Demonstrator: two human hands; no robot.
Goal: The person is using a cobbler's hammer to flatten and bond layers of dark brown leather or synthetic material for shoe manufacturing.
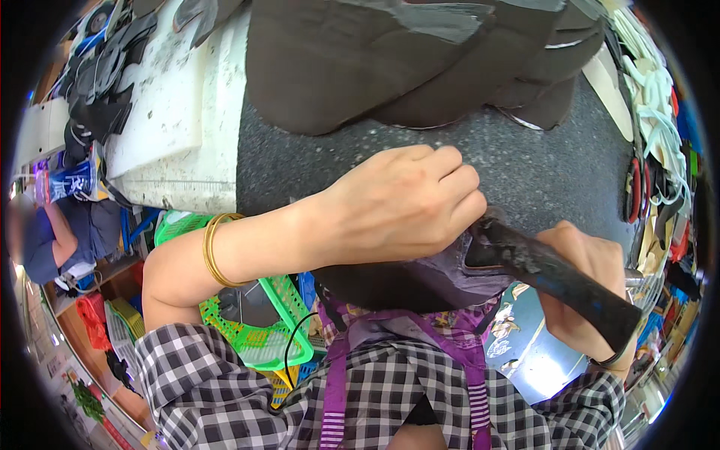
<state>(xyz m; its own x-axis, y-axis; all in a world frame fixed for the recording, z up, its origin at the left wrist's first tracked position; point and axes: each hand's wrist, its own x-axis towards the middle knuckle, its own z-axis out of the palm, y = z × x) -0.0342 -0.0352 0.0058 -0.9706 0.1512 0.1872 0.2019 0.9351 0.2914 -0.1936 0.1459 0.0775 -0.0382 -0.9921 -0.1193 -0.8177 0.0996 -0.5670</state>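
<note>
My left hand (pixel 420 196), with gold bangles on its wrist, is curled into a fist above the near edge of the dark work surface. Its fingertips are hidden underneath, beside a crumpled dark grey-purple piece (pixel 487 276) of sheet material. A thick black bar (pixel 559 274), worn and round-ended, slants from beside the left knuckles down to the right. My right hand (pixel 576 281) is closed behind this bar, which covers part of it. A short metal rod (pixel 634 278) shows just right of that hand. What the fingers of either hand grip is hidden.
Large dark overlapping sheets (pixel 360 67) lie at the far side of the speckled table (pixel 300 157). A white board (pixel 165 112) lies left, green baskets (pixel 289 319) below. Red-handled scissors (pixel 636 191) and pale straps (pixel 660 112) are at right. Another person (pixel 64 232) sits at far left.
</note>
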